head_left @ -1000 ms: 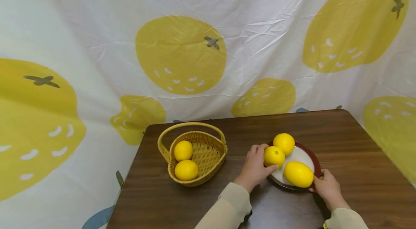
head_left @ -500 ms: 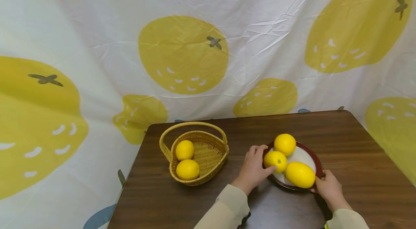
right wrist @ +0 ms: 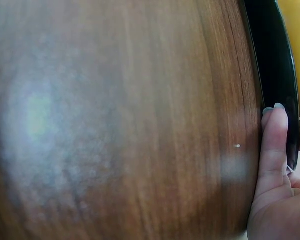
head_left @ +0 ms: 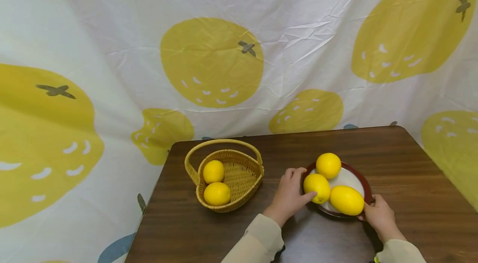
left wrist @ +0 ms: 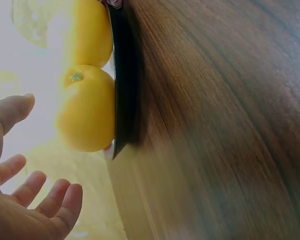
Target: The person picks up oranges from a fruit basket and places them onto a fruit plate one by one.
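The left hand (head_left: 289, 196) reaches in from the near side, fingers spread and cupped against the left lemon (head_left: 316, 188) on the plate (head_left: 364, 188), right of the basket (head_left: 231, 180). The right hand (head_left: 379, 215) grips the plate's near right rim, fingers (right wrist: 275, 135) curled along its edge on the tabletop (head_left: 410, 163)

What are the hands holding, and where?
The right hand holds the plate by its near rim. The left hand cups a lemon, thumb touching its side.

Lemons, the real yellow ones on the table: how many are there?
5. Two yellow lemons lie in the woven wicker basket; three on the dark-rimmed white plate. None seems hidden.
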`<state>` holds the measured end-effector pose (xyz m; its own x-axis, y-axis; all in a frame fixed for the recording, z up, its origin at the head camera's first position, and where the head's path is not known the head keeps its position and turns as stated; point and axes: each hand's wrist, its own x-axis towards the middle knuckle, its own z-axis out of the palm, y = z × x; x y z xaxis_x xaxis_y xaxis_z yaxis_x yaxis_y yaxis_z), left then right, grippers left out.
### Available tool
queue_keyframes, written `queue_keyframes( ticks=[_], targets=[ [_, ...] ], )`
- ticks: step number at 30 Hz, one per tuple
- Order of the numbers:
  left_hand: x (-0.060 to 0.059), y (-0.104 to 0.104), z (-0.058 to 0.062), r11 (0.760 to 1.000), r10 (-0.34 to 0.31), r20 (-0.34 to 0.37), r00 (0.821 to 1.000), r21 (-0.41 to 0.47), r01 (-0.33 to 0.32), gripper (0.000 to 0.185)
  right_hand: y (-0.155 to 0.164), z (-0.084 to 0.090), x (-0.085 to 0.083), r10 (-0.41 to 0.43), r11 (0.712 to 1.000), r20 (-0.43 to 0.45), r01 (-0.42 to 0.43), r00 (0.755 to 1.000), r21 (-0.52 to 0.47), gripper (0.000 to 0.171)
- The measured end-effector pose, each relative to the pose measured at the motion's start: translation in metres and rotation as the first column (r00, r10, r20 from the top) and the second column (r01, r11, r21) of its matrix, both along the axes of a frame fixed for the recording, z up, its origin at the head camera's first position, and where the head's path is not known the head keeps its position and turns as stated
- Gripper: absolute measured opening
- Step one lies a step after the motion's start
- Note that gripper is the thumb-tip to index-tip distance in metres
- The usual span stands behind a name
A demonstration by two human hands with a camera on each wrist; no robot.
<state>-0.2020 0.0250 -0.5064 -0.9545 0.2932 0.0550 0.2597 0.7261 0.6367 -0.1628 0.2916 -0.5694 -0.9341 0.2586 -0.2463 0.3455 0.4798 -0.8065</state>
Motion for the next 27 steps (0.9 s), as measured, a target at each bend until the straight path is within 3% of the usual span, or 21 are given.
queue_keyframes(
  ticks=[21,27],
  targets=[
    [0.007,-0.012,0.004,0.999,-0.041,-0.089,0.995,-0.021,0.039,0.064,-0.001,-0.001,-0.001,-0.003,1.000,-0.010,0.002,1.000,-0.012,0.048],
    [0.008,-0.017,0.003,0.999,-0.034,-0.087,0.996,-0.025,0.032,0.064,-0.001,-0.002,-0.001,-0.004,1.000,0.003,0.004,1.000,-0.003,0.049]
  ],
)
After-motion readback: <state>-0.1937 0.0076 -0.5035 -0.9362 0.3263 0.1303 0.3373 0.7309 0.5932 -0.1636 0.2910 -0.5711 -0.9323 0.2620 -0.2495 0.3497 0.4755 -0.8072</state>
